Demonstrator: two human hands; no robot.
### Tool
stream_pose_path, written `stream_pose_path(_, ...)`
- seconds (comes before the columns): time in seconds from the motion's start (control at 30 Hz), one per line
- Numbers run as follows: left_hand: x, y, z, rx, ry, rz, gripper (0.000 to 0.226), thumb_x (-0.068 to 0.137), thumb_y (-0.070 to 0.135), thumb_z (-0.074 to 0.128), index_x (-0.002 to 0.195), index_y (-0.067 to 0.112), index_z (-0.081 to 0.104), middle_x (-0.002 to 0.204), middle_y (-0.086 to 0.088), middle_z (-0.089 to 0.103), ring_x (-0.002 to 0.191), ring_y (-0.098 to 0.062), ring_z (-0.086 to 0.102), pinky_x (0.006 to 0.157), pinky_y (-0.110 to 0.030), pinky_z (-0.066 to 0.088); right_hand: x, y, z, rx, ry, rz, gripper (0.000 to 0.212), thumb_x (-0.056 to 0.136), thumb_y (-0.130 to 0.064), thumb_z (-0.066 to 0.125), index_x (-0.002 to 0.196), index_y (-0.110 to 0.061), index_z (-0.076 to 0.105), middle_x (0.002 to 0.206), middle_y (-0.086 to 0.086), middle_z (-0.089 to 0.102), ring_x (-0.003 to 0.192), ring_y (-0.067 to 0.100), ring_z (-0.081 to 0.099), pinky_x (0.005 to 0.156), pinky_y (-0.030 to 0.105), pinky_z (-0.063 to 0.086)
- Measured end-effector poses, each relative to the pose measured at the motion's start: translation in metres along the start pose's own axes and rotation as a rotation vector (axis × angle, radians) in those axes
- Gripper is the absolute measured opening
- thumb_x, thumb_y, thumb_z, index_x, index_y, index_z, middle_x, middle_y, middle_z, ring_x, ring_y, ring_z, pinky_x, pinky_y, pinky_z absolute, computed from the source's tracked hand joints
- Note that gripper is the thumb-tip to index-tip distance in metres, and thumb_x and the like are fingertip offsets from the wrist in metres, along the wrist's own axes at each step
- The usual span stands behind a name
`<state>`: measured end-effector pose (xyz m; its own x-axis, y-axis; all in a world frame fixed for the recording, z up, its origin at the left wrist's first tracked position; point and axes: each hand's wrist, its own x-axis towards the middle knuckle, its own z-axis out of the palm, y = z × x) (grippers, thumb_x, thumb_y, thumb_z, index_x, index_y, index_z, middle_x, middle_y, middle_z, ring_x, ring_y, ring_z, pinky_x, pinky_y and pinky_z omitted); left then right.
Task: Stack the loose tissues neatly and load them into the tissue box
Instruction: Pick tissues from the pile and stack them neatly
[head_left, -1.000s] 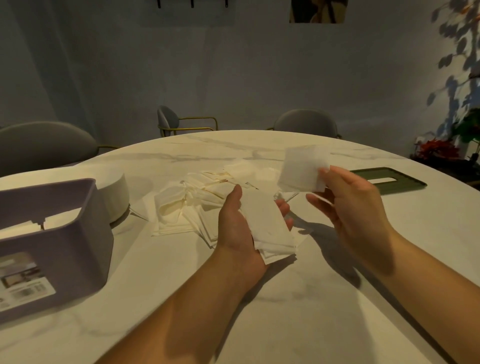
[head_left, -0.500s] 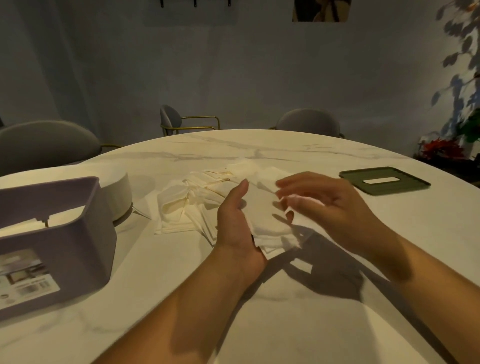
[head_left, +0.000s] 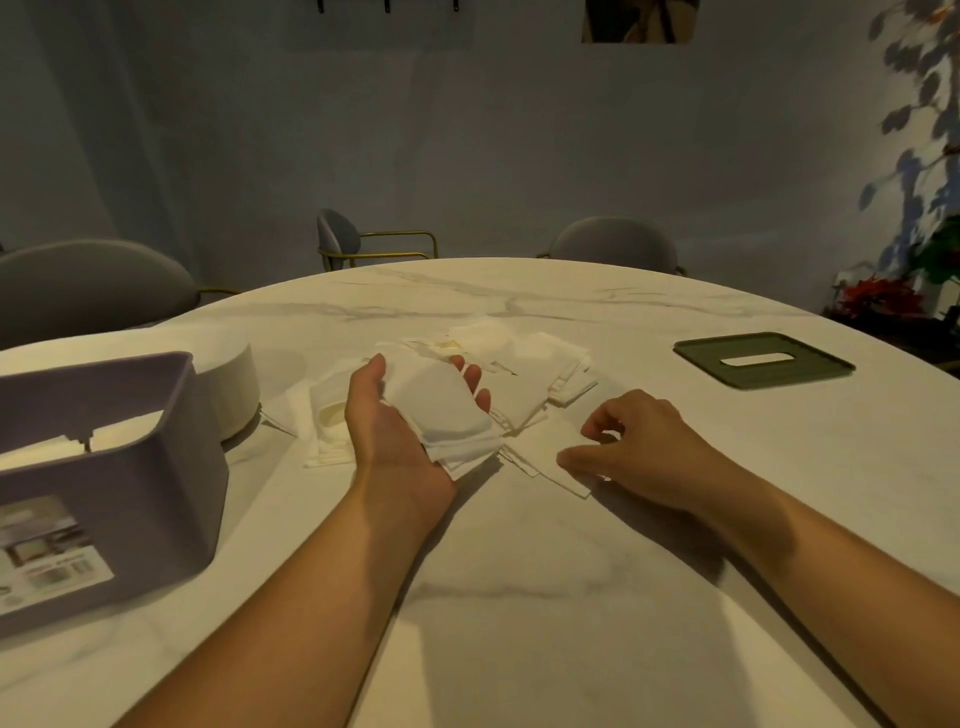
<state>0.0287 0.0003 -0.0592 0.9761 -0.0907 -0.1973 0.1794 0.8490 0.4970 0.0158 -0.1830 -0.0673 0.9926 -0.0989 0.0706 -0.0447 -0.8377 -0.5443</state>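
Observation:
My left hand (head_left: 395, 431) holds a small stack of white tissues (head_left: 441, 410) just above the table; the thumb lies along the stack's left edge and the fingertips show past its far side. My right hand (head_left: 639, 447) is low over the table to the right, fingers loosely curled, and its thumb tip touches a loose tissue (head_left: 540, 452) lying flat. More loose tissues (head_left: 530, 374) are spread behind and left of my hands. The purple tissue box (head_left: 130, 467) stands open-topped at the left, with some tissues inside.
The green box lid (head_left: 763, 358) with its slot lies at the right of the marble table (head_left: 519, 597). A white round object (head_left: 228, 384) sits behind the box. Grey chairs (head_left: 613, 244) stand around the far edge. Plants (head_left: 883, 296) are at the far right.
My right hand laid the tissue it held onto the stack, then moved right and down to a loose tissue on the table. My left hand has shifted slightly left with the stack.

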Motion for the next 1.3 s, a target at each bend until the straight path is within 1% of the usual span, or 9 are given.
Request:
stream_pose_path(0.23, 0.001, -0.002, 0.000, 0.023, 0.014, 0.003, 0.048, 0.087, 0.053, 0.050, 0.092, 0.007, 0.064, 0.099, -0.011, 0.068, 0.086, -0.024, 0.064, 0.091, -0.039, 0.050, 0.003, 0.004, 0.002, 0.082, -0.010, -0.063, 0.015, 0.079, -0.035, 0.069, 0.077, -0.026, 0.058, 0.086, -0.014, 0.055, 0.086, 0.010, 0.053, 0.081, 0.033, 0.048)
stream_pose_path(0.33, 0.002, -0.003, 0.002, 0.028, 0.019, 0.013, 0.050, 0.086, 0.056, 0.051, 0.096, 0.008, 0.065, 0.101, -0.011, 0.067, 0.089, -0.024, 0.064, 0.085, -0.038, 0.051, 0.003, 0.000, 0.006, 0.090, -0.024, -0.039, 0.028, 0.084, -0.041, 0.065, 0.098, -0.020, 0.054, 0.093, -0.009, 0.054, 0.090, 0.010, 0.053, 0.081, 0.029, 0.047)
stream_pose_path(0.43, 0.003, -0.007, 0.002, 0.051, 0.013, 0.039, 0.057, 0.086, 0.058, 0.049, 0.113, 0.010, 0.063, 0.102, -0.011, 0.065, 0.091, -0.024, 0.063, 0.082, -0.036, 0.052, 0.006, -0.006, 0.013, -0.048, 0.035, -0.052, 0.037, 0.081, -0.050, 0.063, 0.100, -0.018, 0.061, 0.101, 0.000, 0.058, 0.098, 0.021, 0.054, 0.085, 0.037, 0.048)
stream_pose_path(0.53, 0.004, -0.009, 0.001, 0.083, 0.000, 0.038, 0.059, 0.087, 0.058, 0.048, 0.117, 0.009, 0.062, 0.103, -0.011, 0.065, 0.093, -0.024, 0.063, 0.080, -0.035, 0.052, 0.009, -0.010, 0.016, -0.075, 0.062, 0.009, 0.057, 0.078, -0.057, 0.064, 0.121, -0.020, 0.060, 0.118, 0.001, 0.059, 0.106, 0.022, 0.054, 0.091, 0.040, 0.048)
stream_pose_path(0.7, 0.006, -0.010, 0.001, 0.116, -0.003, 0.021, 0.055, 0.089, 0.058, 0.047, 0.098, 0.007, 0.065, 0.093, -0.012, 0.067, 0.081, -0.024, 0.063, 0.080, -0.035, 0.051, 0.011, -0.009, 0.016, -0.013, -0.001, 0.025, 0.033, 0.079, -0.047, 0.066, 0.103, -0.024, 0.066, 0.108, 0.002, 0.064, 0.102, 0.025, 0.056, 0.093, 0.044, 0.046)
stream_pose_path(0.87, 0.007, -0.008, -0.001, 0.114, -0.004, 0.006, 0.060, 0.087, 0.059, 0.049, 0.109, 0.006, 0.065, 0.096, -0.012, 0.067, 0.081, -0.024, 0.063, 0.080, -0.035, 0.052, 0.004, -0.009, 0.003, 0.528, 0.027, 0.076, 0.013, 0.078, -0.014, 0.065, 0.090, -0.009, 0.069, 0.083, 0.011, 0.067, 0.073, 0.020, 0.061, 0.067, 0.034, 0.052)
stream_pose_path(1.03, 0.005, -0.011, 0.004, 0.153, 0.028, 0.025, 0.058, 0.089, 0.055, 0.048, 0.114, 0.006, 0.063, 0.102, -0.011, 0.067, 0.089, -0.024, 0.064, 0.082, -0.035, 0.052, 0.008, 0.001, -0.012, 0.603, 0.216, 0.118, 0.008, 0.079, -0.010, 0.067, 0.080, -0.009, 0.060, 0.083, 0.006, 0.061, 0.075, 0.019, 0.056, 0.062, 0.033, 0.049)
stream_pose_path(1.17, -0.004, -0.012, 0.010, 0.167, 0.048, 0.044, 0.054, 0.090, 0.053, 0.048, 0.120, 0.010, 0.060, 0.109, -0.010, 0.065, 0.093, -0.022, 0.063, 0.081, -0.034, 0.052, 0.015, 0.011, -0.018, 0.823, 0.248, 0.247, 0.016, 0.081, -0.008, 0.065, 0.093, -0.011, 0.054, 0.086, 0.010, 0.057, 0.071, 0.021, 0.056, 0.046, 0.028, 0.048)
stream_pose_path(1.3, -0.013, -0.018, 0.017, 0.169, 0.044, 0.033, 0.044, 0.090, 0.051, 0.049, 0.106, 0.012, 0.062, 0.095, -0.008, 0.065, 0.084, -0.019, 0.062, 0.075, -0.034, 0.051, 0.018, 0.025, -0.029, 1.019, 0.251, 0.309, 0.020, 0.085, -0.004, 0.057, 0.104, -0.010, 0.054, 0.092, 0.009, 0.056, 0.068, 0.016, 0.054, 0.056, 0.029, 0.047)
